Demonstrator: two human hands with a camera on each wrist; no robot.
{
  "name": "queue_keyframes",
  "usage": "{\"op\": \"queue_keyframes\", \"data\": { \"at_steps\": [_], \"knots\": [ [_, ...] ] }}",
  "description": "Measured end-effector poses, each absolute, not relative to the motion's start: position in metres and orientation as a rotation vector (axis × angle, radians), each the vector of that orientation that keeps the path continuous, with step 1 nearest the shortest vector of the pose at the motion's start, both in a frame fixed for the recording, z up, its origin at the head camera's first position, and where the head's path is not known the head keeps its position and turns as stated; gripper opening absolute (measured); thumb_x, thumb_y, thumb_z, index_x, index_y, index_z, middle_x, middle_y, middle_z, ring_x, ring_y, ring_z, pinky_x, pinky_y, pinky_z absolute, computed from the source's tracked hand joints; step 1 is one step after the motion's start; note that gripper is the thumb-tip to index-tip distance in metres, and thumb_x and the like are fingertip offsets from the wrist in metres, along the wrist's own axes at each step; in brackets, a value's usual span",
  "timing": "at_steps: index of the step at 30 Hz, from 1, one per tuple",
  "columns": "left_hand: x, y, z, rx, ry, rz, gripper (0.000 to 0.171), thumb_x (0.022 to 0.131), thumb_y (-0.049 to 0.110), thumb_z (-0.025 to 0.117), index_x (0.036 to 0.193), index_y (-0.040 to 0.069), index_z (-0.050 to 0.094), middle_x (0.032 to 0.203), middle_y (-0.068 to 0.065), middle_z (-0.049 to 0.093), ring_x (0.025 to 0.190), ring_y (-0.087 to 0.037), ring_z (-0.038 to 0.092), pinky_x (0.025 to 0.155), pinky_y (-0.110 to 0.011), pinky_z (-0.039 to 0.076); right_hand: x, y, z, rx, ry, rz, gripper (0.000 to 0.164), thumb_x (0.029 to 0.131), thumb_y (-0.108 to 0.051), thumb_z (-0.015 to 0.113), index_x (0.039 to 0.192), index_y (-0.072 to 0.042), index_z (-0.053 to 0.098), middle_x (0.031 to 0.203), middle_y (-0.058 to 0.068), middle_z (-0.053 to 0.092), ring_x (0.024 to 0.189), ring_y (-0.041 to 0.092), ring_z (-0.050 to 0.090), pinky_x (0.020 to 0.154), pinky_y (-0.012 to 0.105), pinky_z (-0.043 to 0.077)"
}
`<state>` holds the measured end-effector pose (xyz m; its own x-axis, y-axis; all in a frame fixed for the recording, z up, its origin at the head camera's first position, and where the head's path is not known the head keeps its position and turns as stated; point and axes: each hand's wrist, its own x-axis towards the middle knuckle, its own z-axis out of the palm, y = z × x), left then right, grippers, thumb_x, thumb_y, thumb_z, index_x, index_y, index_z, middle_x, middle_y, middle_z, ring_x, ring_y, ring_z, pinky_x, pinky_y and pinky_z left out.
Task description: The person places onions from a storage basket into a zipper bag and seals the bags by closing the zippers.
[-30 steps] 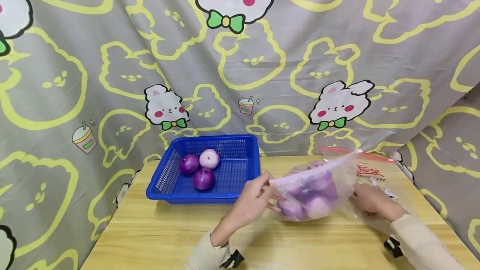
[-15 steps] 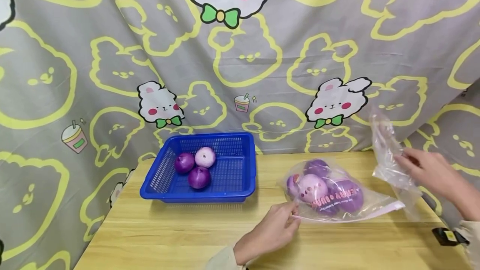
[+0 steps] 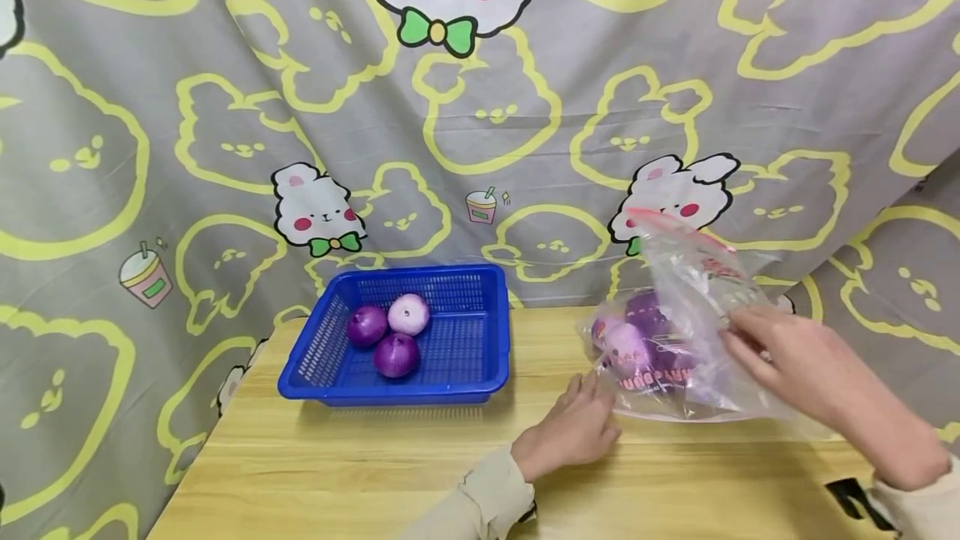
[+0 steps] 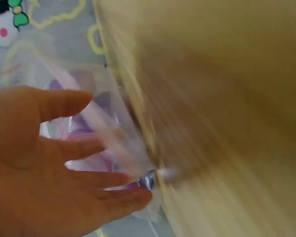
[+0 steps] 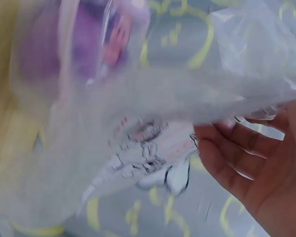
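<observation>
A clear zip bag with several purple onions inside lies on the table at the right, its pink zip edge toward the near side. At its left corner is my left hand; the left wrist view shows its fingers extended and spread beside the zip strip. My right hand pinches a second clear zip bag with a red zip. This bag hangs partly in front of the filled one, and no contents show in it. In the right wrist view the pinched printed bag is blurred.
A blue plastic basket stands to the left on the wooden table, holding two dark purple onions and a paler one. Behind the table hangs a grey patterned curtain.
The filled bag has gone from raised and tilted to lying down. My right hand has lifted the red-zip bag, then swung it leftward over the filled bag. My left hand has released the zip edge.
</observation>
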<state>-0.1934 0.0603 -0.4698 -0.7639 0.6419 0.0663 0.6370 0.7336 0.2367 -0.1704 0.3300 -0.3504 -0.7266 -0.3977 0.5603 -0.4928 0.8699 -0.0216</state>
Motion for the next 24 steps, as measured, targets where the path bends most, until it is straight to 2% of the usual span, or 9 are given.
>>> {"op": "queue_keyframes", "data": {
  "at_steps": [1, 3, 5, 8, 12, 15, 18, 20, 24],
  "knots": [
    [-0.196, 0.060, -0.469, 1.025, 2.892, 0.368, 0.041, 0.096, 0.032, 0.063, 0.130, 0.011, 0.061, 0.152, -0.019, 0.040, 0.140, -0.039, 0.039, 0.112, -0.045, 0.036, -0.168, 0.321, -0.353, 0.675, -2.463, 0.221, 0.020, 0.083, -0.016, 0.072, 0.075, -0.024, 0.055, 0.070, -0.009, 0.054, 0.062, 0.012, 0.051, 0.052, 0.040, 0.047],
    [-0.200, 0.055, -0.466, 1.001, 2.893, 0.444, 0.045, 0.098, 0.033, 0.059, 0.139, 0.014, 0.057, 0.154, -0.016, 0.040, 0.141, -0.038, 0.038, 0.111, -0.047, 0.037, -0.163, 0.303, -0.360, 0.728, -2.442, 0.221, 0.020, 0.080, -0.016, 0.072, 0.076, -0.025, 0.054, 0.071, -0.011, 0.054, 0.062, 0.009, 0.050, 0.051, 0.035, 0.046],
    [-0.206, 0.048, -0.460, 1.029, 2.908, 0.655, 0.040, 0.103, 0.031, 0.051, 0.138, 0.013, 0.057, 0.147, -0.012, 0.049, 0.137, -0.030, 0.044, 0.110, -0.043, 0.040, -0.158, 0.286, -0.370, 0.769, -2.415, 0.260, 0.024, 0.079, -0.015, 0.071, 0.074, -0.027, 0.050, 0.069, -0.016, 0.048, 0.059, 0.002, 0.043, 0.049, 0.024, 0.040],
    [-0.215, 0.036, -0.445, 0.964, 2.711, 1.310, 0.041, 0.108, 0.032, 0.038, 0.137, 0.010, 0.057, 0.134, -0.010, 0.061, 0.126, -0.021, 0.056, 0.103, -0.036, 0.047, -0.150, 0.264, -0.387, 0.818, -2.354, 0.362, 0.027, 0.078, -0.014, 0.068, 0.073, -0.029, 0.047, 0.067, -0.021, 0.038, 0.056, -0.005, 0.033, 0.046, 0.014, 0.029],
    [-0.222, 0.017, -0.420, 0.725, 2.081, 2.078, 0.060, 0.108, 0.046, 0.028, 0.133, 0.001, 0.058, 0.122, -0.020, 0.067, 0.112, -0.028, 0.066, 0.090, -0.036, 0.055, -0.143, 0.239, -0.411, 0.923, -2.245, 0.483, 0.023, 0.078, -0.010, 0.065, 0.075, -0.028, 0.051, 0.069, -0.023, 0.040, 0.058, -0.008, 0.033, 0.047, 0.010, 0.030],
    [-0.220, 0.002, -0.407, 0.608, 1.835, 2.228, 0.065, 0.107, 0.050, 0.031, 0.134, -0.004, 0.055, 0.120, -0.026, 0.066, 0.108, -0.033, 0.068, 0.088, -0.040, 0.056, -0.138, 0.223, -0.426, 1.024, -2.213, 0.489, 0.018, 0.081, -0.011, 0.064, 0.079, -0.026, 0.054, 0.071, -0.022, 0.044, 0.061, -0.008, 0.036, 0.050, 0.011, 0.035],
    [-0.214, -0.011, -0.398, 0.617, 1.868, 2.199, 0.052, 0.107, 0.039, 0.041, 0.132, -0.004, 0.057, 0.118, -0.025, 0.068, 0.102, -0.033, 0.070, 0.084, -0.041, 0.057, -0.135, 0.211, -0.434, 1.086, -2.263, 0.440, 0.020, 0.087, -0.019, 0.068, 0.078, -0.026, 0.051, 0.072, -0.021, 0.042, 0.061, -0.007, 0.035, 0.051, 0.013, 0.034],
    [-0.209, -0.019, -0.393, 0.698, 1.974, 2.177, 0.039, 0.106, 0.027, 0.048, 0.126, -0.003, 0.061, 0.114, -0.023, 0.070, 0.097, -0.034, 0.072, 0.080, -0.041, 0.059, -0.134, 0.207, -0.433, 1.098, -2.341, 0.447, 0.023, 0.090, -0.027, 0.072, 0.079, -0.027, 0.051, 0.073, -0.022, 0.041, 0.061, -0.007, 0.035, 0.052, 0.013, 0.034],
    [-0.192, -0.028, -0.379, 1.012, 2.358, 2.120, 0.023, 0.103, 0.015, 0.054, 0.111, 0.002, 0.071, 0.102, -0.012, 0.075, 0.086, -0.022, 0.074, 0.071, -0.031, 0.059, -0.132, 0.204, -0.413, 1.036, -2.444, 0.630, 0.026, 0.089, -0.036, 0.074, 0.082, -0.030, 0.051, 0.074, -0.023, 0.043, 0.063, -0.007, 0.041, 0.055, 0.014, 0.038]
  ]
}}
